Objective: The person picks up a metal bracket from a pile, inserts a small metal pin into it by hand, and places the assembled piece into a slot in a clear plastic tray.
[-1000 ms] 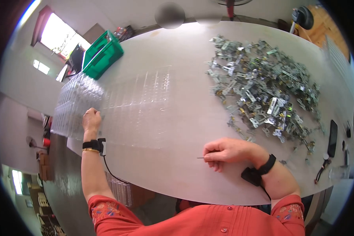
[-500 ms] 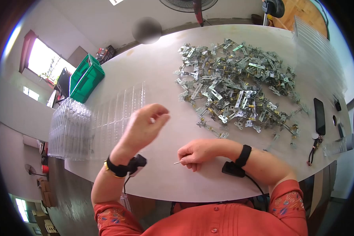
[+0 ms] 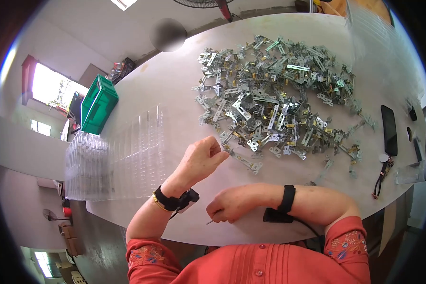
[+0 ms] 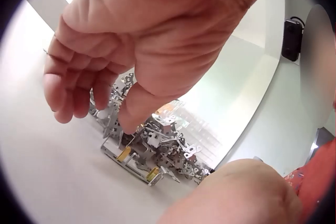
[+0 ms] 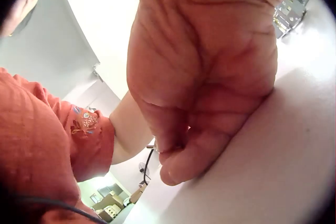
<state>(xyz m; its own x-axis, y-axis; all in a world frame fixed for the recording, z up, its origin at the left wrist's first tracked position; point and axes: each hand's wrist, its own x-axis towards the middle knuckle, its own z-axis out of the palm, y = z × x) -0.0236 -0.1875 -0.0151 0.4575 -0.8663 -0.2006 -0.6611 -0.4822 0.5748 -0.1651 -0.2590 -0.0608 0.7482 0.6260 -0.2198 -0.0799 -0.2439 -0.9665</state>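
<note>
My left hand (image 3: 199, 161) reaches to the near left edge of a heap of small metal brackets (image 3: 274, 104). In the left wrist view its thumb and fingers (image 4: 63, 98) are loosely bent with a gap between them. Just below the thumb lies one bracket (image 4: 131, 163) with yellow, brass-like parts. Close to the table's front edge, my right hand (image 3: 234, 203) grips a thin metal rod (image 3: 210, 222), whose tip sticks out past the fingers. Most of that rod is hidden inside the curled fingers, and only a short tip (image 5: 151, 147) shows in the right wrist view.
Clear plastic trays (image 3: 87, 165) stand stacked at the left, beside a flat clear tray (image 3: 137, 151). Behind them is a green crate (image 3: 99, 104). On the right lie a phone (image 3: 389, 130) and a strap-like item (image 3: 378, 182). More clear trays (image 3: 381, 47) stand at the far right.
My left hand has left the clear trays and crossed right to the edge of the bracket heap. The right hand, still gripping the rod, has shifted left and nearer the body. The head view has turned.
</note>
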